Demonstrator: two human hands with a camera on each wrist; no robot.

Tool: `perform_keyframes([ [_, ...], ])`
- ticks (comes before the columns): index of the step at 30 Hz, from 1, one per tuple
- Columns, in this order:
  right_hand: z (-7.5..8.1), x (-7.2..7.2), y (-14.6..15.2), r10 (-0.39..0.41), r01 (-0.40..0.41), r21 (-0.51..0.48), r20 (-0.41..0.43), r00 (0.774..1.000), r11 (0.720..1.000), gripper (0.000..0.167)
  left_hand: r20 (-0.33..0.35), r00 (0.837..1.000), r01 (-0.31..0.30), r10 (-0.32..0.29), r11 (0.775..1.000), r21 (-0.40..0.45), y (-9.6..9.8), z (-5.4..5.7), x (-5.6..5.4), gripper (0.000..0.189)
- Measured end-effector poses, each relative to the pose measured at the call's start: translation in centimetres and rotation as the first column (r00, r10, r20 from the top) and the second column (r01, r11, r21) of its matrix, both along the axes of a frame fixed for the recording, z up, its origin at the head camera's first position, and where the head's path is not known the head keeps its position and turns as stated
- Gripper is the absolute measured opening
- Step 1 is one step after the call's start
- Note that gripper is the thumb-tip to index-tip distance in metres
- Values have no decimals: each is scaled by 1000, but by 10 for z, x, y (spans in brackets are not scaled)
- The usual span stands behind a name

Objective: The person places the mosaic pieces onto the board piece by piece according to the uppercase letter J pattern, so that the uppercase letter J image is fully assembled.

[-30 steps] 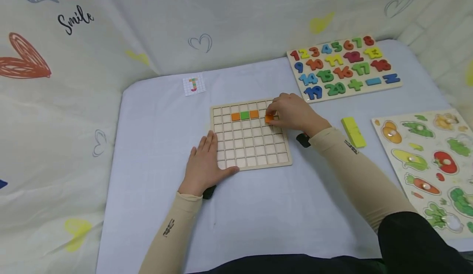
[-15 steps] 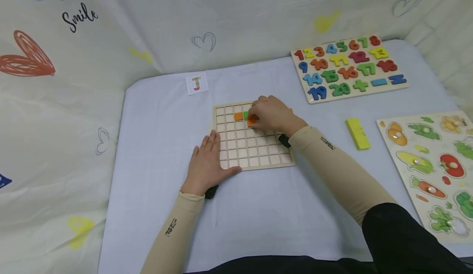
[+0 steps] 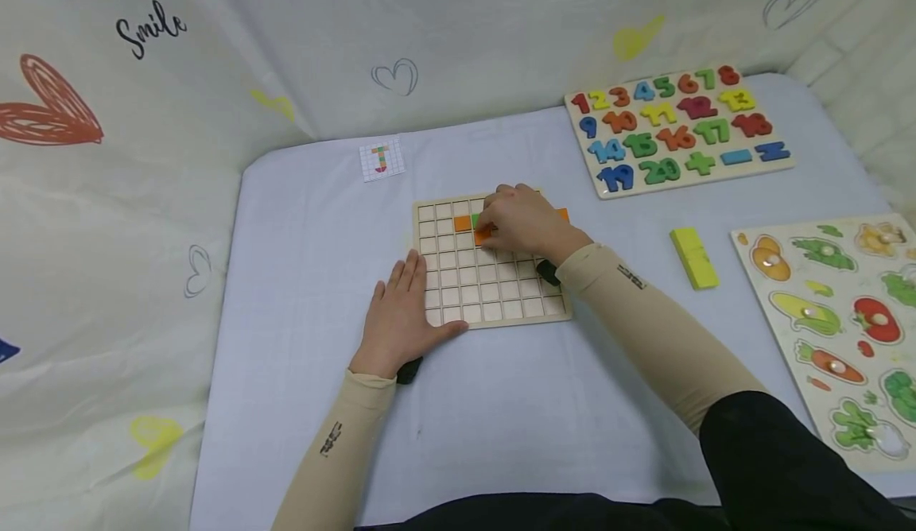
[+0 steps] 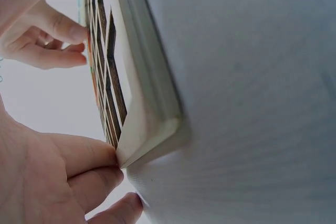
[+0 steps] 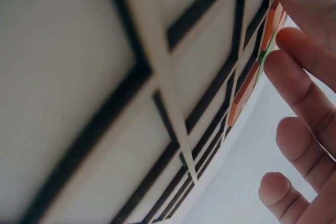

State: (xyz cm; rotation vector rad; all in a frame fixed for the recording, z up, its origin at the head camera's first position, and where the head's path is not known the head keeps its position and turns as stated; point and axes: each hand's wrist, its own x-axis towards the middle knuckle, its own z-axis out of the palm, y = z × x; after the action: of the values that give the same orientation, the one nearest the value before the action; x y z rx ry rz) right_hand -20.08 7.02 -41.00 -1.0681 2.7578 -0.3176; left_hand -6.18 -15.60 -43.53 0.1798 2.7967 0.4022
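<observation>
Left hand (image 3: 396, 316), fingers straight, rests against the grid board (image 3: 490, 292) on the bench (image 3: 300, 277); right hand (image 3: 522, 217) pinches an orange tile (image 3: 482, 238) at the board. Work appears early: most visible cells stand bare.

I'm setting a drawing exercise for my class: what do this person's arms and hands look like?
The left hand and right hand are bare. Fitted beige sleeves reach the wrists, each with a small dark marking. A black sleeve covers the right arm higher up.
</observation>
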Motion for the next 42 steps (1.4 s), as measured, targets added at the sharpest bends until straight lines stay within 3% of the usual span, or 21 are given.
perform_keyframes([
  [14,10,-18,51,-184,182,55,46,982,982,29,-17,1000,-1,1,1000,17,0,0,1,127],
  [31,5,-19,95,-293,281,114,114,949,953,29,-36,999,2,-2,1000,17,-1,0,1,127],
  [42,4,-15,107,-285,272,124,104,953,954,23,-37,999,3,-3,1000,21,0,-2,1,127],
])
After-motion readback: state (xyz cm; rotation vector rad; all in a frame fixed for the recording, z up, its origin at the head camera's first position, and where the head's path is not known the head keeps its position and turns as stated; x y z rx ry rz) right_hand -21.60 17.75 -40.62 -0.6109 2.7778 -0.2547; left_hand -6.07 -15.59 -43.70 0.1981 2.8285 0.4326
